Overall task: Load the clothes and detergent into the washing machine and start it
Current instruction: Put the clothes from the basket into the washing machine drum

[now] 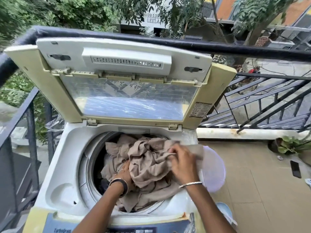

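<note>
A top-loading washing machine [67, 165] stands before me with its lid [127, 78] raised upright. Beige cloth [148, 167] fills the round drum opening and spills over its right rim. My left hand [123, 172] is pushed down into the cloth at the drum's middle, fingers partly buried. My right hand [182, 162] grips a bunched fold of the same beige cloth at the drum's right edge. Darker clothing shows beneath the cloth at the lower left of the drum. No detergent is visible.
The control panel [117, 227] runs along the near edge. A pale lilac plastic tub [213, 172] stands right of the machine on the tiled balcony floor. A black railing [269, 105] encloses the balcony. A potted plant [287, 145] and a dark phone [295, 169] lie far right.
</note>
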A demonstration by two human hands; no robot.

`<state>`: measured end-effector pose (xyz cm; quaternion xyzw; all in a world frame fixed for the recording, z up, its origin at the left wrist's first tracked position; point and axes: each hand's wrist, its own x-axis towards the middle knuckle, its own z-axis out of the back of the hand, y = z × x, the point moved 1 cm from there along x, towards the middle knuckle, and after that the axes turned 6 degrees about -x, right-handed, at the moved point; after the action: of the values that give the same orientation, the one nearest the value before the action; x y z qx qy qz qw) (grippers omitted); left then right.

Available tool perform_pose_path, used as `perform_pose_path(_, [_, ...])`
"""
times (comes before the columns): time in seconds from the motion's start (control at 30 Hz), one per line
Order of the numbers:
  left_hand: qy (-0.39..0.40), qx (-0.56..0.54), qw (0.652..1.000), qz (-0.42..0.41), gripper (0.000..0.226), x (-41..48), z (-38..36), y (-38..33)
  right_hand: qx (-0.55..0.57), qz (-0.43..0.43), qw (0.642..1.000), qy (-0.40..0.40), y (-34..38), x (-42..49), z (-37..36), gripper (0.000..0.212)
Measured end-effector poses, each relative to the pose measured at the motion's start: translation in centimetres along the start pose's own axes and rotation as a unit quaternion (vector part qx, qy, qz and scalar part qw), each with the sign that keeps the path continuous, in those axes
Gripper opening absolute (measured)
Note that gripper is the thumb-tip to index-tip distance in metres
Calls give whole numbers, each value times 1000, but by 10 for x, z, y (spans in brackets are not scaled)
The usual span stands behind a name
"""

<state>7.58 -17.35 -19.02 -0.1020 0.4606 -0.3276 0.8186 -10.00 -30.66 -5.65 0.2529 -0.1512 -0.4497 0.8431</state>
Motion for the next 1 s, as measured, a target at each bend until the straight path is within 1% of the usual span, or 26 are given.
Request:
perform_pose_path(0.03, [2,-3,1000,-9,118,-6,2,-2,27,6,997,73,14,-7,-13,19])
perform_pose_path(0.07, [-2,-4,1000,-8,113,-13,5,-6,7,8,991,135,24,-13,-28,27])
perform_pose_path(0.1, [-28,16,999,-10,101,-17,8,-8,-25,-4,983,181,28,-17,-43,48])
perform_pose_path(0.13, [-83,52,995,-19,95,-20,10,-9,-69,-29,972,225,28,-19,-57,75])
perform_pose_path(0.17, [-127,92,987,-17,97,-21,12,-9,-116,-50,957,261,26,-18,-71,98])
perform_pose_path(0.2, [-148,103,984,-9,103,-18,13,-6,-161,-57,941,292,24,-16,-86,112])
perform_pose_path(0.23, [-147,92,985,9,109,-16,17,-2,-206,-50,927,310,23,-13,-101,116])
perform_pose_path(0.27, [-133,95,986,20,114,-9,15,6,-244,-42,917,313,21,-8,-116,115])
perform_pose_path(0.33, [-95,113,988,35,120,8,13,18,-276,-52,906,317,17,2,-148,99])
perform_pose_path(0.4, [-71,105,991,42,117,23,7,27,-277,-85,897,334,9,8,-178,82])
perform_pose_path(0.47, [-71,118,990,24,117,28,2,25,-289,-112,881,359,1,12,-196,74])
perform_pose_path(0.57, [-62,140,988,8,111,41,-9,28,-312,-148,852,394,-23,17,-217,71])
perform_pose_path(0.67, [-5,127,992,-1,120,62,-15,30,-316,-180,839,405,-52,23,-233,70])
perform_pose_path(0.7, [15,123,992,-1,123,68,-16,29,-321,-183,834,410,-60,27,-237,72])
perform_pose_path(0.77, [38,119,992,10,123,78,-15,21,-320,-200,823,424,-70,36,-243,82])
perform_pose_path(0.8, [46,115,992,18,121,82,-16,19,-313,-218,821,425,-74,39,-247,85])
perform_pose_path(0.87, [50,106,993,13,118,88,-16,17,-297,-254,824,411,-79,41,-254,76])
perform_pose_path(0.93, [53,97,994,-12,117,91,-17,23,-267,-283,834,391,-84,40,-258,70])
perform_pose_path(1.0, [49,86,995,-32,119,90,-20,27,-257,-282,840,386,-89,38,-260,75])
